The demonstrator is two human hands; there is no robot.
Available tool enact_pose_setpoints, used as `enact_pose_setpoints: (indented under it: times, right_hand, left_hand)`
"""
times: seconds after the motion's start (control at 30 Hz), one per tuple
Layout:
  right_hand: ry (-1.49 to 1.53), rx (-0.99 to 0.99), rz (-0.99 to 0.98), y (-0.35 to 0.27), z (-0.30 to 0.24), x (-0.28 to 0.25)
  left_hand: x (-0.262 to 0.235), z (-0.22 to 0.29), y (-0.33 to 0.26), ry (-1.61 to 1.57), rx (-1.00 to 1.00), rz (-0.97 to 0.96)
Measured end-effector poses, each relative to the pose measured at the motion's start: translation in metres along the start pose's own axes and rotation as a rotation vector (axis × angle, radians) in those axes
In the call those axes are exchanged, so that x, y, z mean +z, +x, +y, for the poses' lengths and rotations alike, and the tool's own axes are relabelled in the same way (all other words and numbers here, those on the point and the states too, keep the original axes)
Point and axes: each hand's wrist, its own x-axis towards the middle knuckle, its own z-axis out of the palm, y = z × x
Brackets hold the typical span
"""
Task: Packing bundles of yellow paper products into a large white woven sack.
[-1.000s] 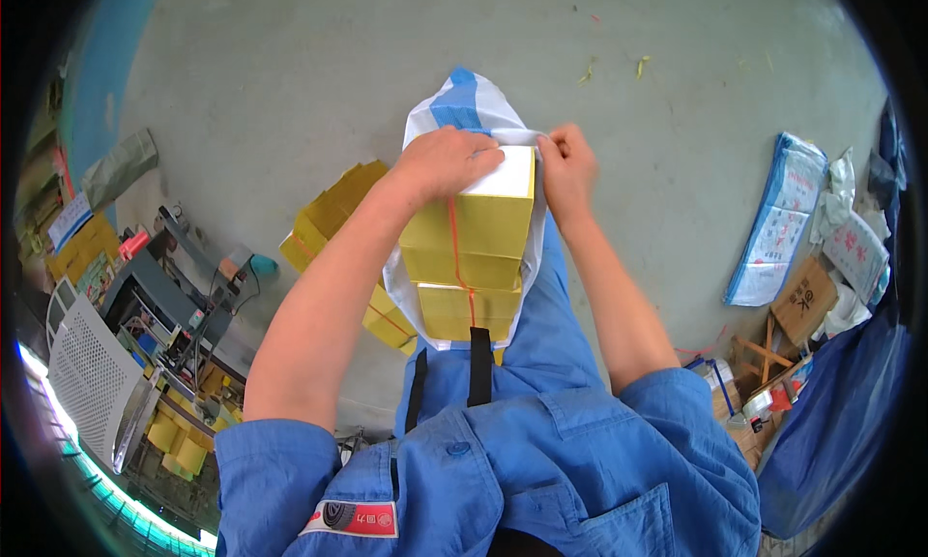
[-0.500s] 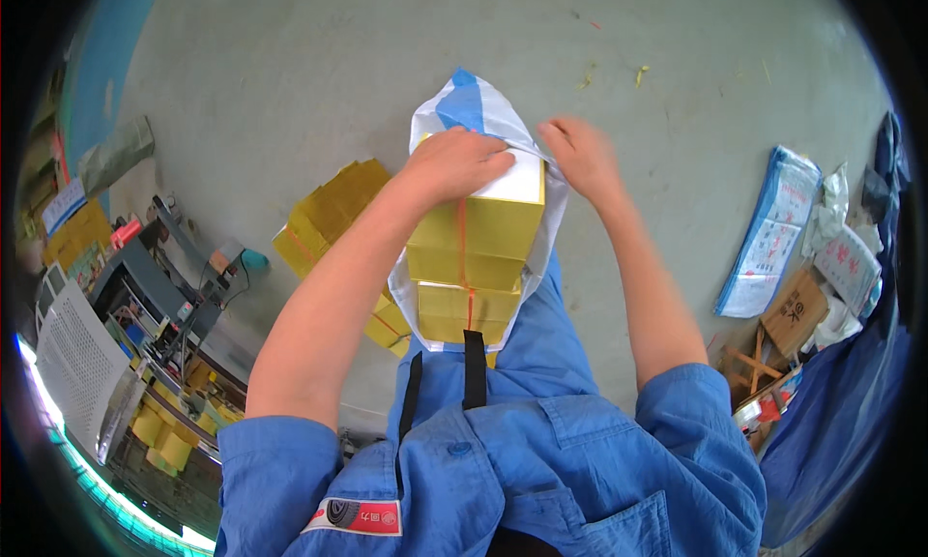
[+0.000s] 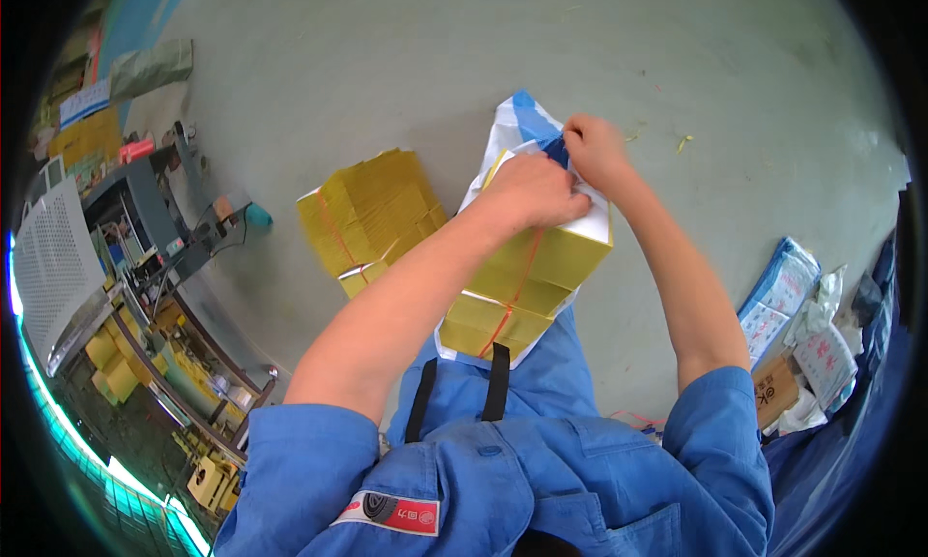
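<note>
A tall stack of yellow folded bundles [image 3: 530, 267], bound with an orange-red strap, stands leaning in front of my legs. A white and blue woven sack [image 3: 505, 130] is drawn partly around it, its near side gaping. My left hand [image 3: 534, 191] lies on the stack's white top, thumb apart from the bent fingers, whose tips are partly hidden. At the far right rim of the sack, my right hand [image 3: 595, 153] pinches the sack's edge, close beside my left fingers.
Another strapped yellow bundle [image 3: 372, 209] sits on the floor to the left. Beyond it stands a grey machine [image 3: 140, 209] with a perforated panel. Folded printed sacks [image 3: 781, 291] and a cardboard box [image 3: 776, 391] lie at the right, beside blue sheeting.
The view has shifted, so the stack and sack now appear farther right and tilted. My right hand has come in closer to my left hand, at the sack's rim.
</note>
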Motion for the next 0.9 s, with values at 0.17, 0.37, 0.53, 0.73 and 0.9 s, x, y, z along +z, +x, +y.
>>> enact_pose_setpoints:
  times: [0.17,0.37,0.53,0.73,0.9]
  right_hand:
    - [-0.263,-0.267,0.154,-0.024,-0.023,-0.012]
    - [0.157,0.081,-0.326,-0.002,-0.004,-0.024]
    - [0.071,0.163,-0.633,0.044,0.013,0.010]
    - [-0.262,-0.081,-0.088,0.065,-0.005,0.054]
    - [-0.145,-0.171,-0.194,0.049,-0.032,0.038]
  left_hand:
    - [0.002,-0.001,-0.006,0.027,0.040,0.038]
    - [0.006,-0.002,-0.006,0.081,0.105,0.064]
    - [0.003,0.000,-0.009,0.086,0.033,0.031]
    - [0.005,0.013,-0.007,0.064,0.029,0.060]
    - [-0.001,-0.017,-0.007,-0.019,-0.040,-0.078]
